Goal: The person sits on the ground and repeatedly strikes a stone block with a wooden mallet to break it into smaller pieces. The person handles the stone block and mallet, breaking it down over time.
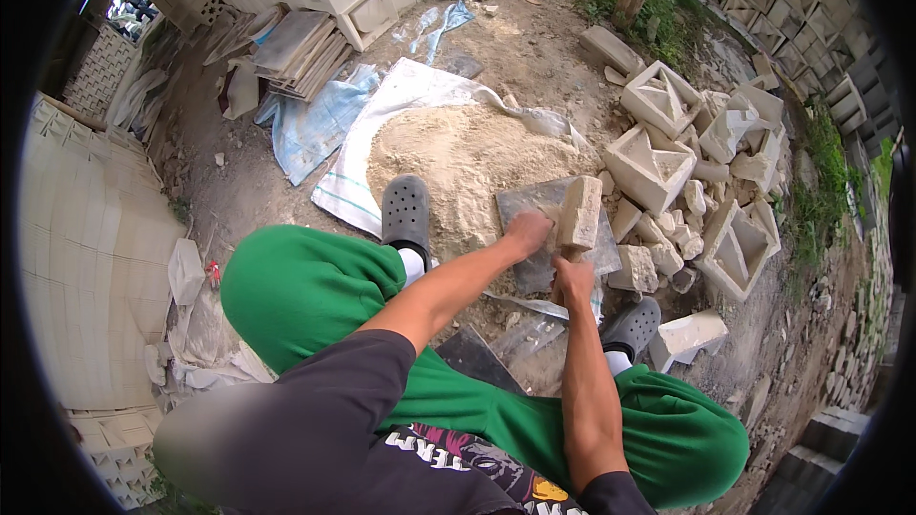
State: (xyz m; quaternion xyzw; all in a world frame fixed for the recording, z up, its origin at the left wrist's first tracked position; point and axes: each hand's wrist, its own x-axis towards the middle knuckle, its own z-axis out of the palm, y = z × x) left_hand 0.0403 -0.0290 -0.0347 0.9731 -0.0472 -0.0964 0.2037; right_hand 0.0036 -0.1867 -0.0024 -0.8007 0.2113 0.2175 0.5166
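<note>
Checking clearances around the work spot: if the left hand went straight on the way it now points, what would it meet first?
Probably the pale stone block right beside the left hand; depth is hard to judge.

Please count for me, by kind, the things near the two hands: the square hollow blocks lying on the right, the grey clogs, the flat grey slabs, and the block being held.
Square hollow blocks: 4
Grey clogs: 2
Flat grey slab: 1
Held pale block: 1
Total: 8

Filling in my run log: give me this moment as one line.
left hand: on grey slab | right hand: grip on handle under pale block | sand pile behind | broken hollow blocks right
</note>
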